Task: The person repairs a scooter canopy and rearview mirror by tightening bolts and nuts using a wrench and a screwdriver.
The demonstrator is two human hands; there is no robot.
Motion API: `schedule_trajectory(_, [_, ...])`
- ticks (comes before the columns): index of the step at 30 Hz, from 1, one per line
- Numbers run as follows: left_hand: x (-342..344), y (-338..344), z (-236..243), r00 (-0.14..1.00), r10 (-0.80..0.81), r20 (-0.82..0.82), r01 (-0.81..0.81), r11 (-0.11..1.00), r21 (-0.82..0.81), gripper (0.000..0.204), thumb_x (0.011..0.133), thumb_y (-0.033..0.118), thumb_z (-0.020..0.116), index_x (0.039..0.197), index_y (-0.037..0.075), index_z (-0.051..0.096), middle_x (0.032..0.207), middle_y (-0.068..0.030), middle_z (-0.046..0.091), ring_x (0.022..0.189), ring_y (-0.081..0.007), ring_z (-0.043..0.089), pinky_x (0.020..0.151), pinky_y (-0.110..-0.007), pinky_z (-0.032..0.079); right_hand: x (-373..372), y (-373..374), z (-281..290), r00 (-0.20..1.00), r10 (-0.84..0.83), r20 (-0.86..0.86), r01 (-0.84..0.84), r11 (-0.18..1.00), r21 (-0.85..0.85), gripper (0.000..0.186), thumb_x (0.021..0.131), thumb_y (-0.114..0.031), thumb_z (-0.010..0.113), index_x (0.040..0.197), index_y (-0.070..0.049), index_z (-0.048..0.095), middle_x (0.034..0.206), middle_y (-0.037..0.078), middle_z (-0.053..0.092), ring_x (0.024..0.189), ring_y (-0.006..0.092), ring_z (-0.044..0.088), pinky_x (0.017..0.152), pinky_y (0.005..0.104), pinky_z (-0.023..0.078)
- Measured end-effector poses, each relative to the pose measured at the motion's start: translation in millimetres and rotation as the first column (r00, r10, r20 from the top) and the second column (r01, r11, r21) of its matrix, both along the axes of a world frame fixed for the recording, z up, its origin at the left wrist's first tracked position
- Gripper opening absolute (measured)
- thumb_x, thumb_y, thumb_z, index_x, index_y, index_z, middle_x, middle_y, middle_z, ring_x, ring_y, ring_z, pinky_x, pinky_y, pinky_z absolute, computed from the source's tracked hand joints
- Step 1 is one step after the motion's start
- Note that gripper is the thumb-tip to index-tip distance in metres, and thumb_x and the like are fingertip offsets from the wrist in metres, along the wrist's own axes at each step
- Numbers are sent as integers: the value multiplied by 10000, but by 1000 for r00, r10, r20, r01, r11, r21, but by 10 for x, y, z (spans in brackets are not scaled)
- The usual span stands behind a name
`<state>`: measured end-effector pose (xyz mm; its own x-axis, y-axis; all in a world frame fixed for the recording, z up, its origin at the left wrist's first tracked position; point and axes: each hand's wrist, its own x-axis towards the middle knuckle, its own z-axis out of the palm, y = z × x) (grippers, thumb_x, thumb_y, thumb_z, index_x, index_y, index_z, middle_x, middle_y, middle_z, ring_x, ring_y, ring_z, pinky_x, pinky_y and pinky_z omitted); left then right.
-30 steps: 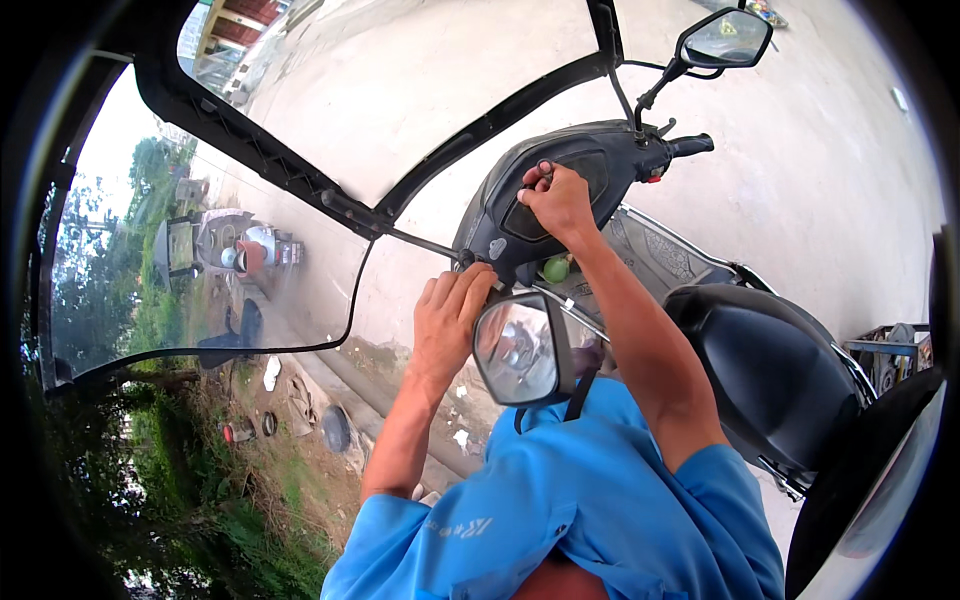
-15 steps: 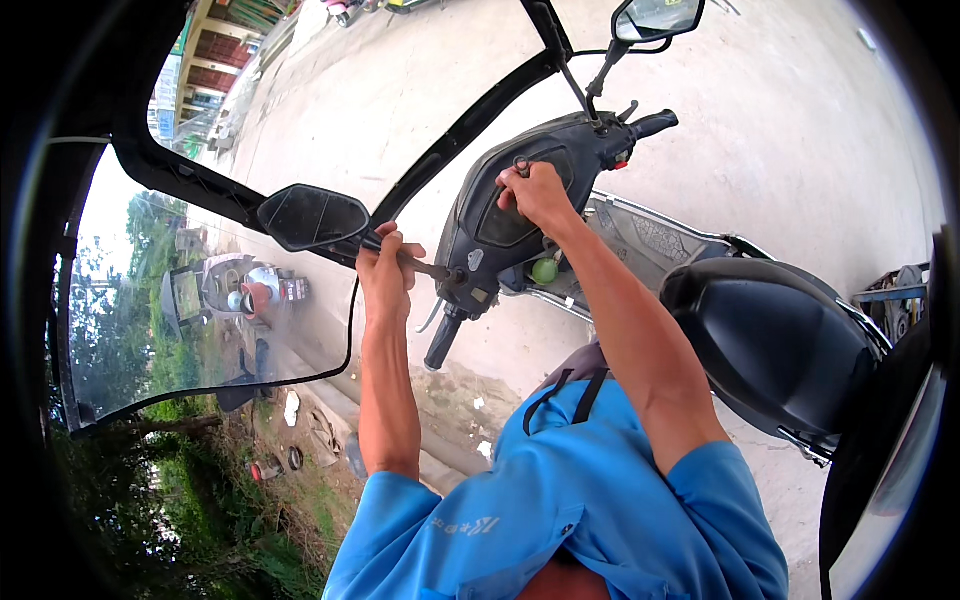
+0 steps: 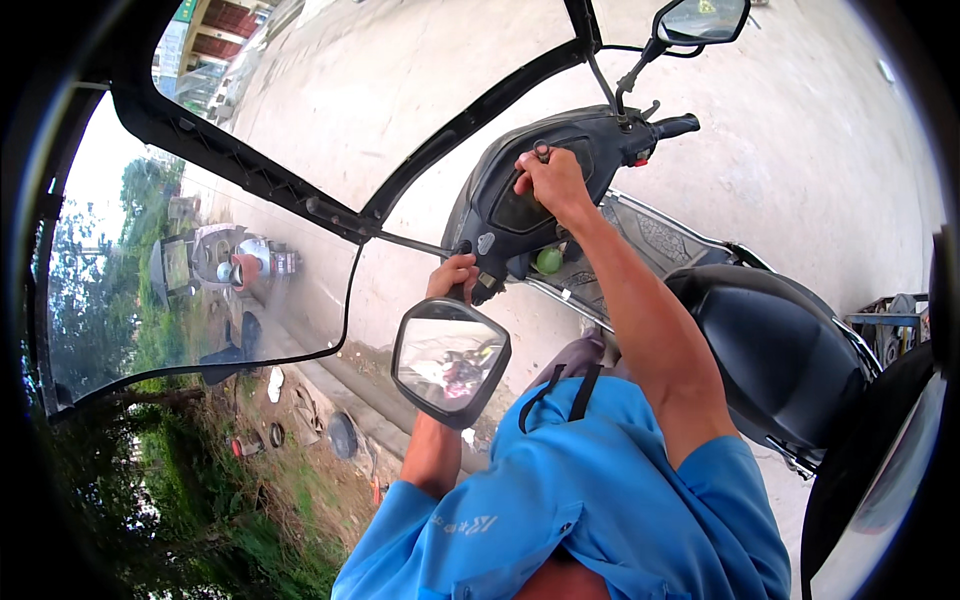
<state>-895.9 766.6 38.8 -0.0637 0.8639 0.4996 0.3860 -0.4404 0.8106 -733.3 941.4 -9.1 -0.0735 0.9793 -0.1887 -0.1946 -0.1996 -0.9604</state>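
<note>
A scooter's black handlebar cowl [image 3: 483, 190] is in front of me. My left hand [image 3: 452, 278] is closed by the left end of the cowl, on the stem of the left mirror [image 3: 450, 355]. This mirror hangs across my left forearm, its glass facing up. Whether its stem is still seated in the mount, I cannot tell. Above the dark dash panel [image 3: 520, 207], my right hand [image 3: 560, 187] is closed on a slim metal tool with a ring end [image 3: 542, 151], apparently a wrench; most of it is hidden by the fingers.
A black canopy frame [image 3: 470, 125] with a clear windshield [image 3: 290, 310] rises ahead and left; a thin rod [image 3: 412, 243] joins it to the cowl. The right mirror [image 3: 703, 20], right handgrip [image 3: 677, 126] and black seat [image 3: 765, 340] lie rightward. Another parked vehicle [image 3: 215, 265] stands beyond the windshield.
The left mirror has swung from beside the canopy frame toward me, over my left forearm. My left hand has moved right, closer to the cowl. My right hand stays over the dash with its tool.
</note>
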Motion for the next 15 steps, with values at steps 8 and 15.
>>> schedule_trajectory(8, [86,377,716,939,338,58,-341,938,63,139,1023,176,554,1013,37,544,851,-33,633,646,-65,471,595,-206,397,650,-640,11,944,-41,-329,-32,977,-213,164,949,-181,613,989,-24,639,753,37,615,516,62,426,442,241,331])
schedule_trajectory(15, [806,-238,218,951,-253,-176,18,616,-788,252,1019,239,545,1068,-2,602,687,-18,591,587,-85,523,564,-266,435,1818,-1886,-1178,813,-515,-272,328,791,-516,203,993,-125,522,1148,-7,578,848,66,596,582,79,476,511,247,396])
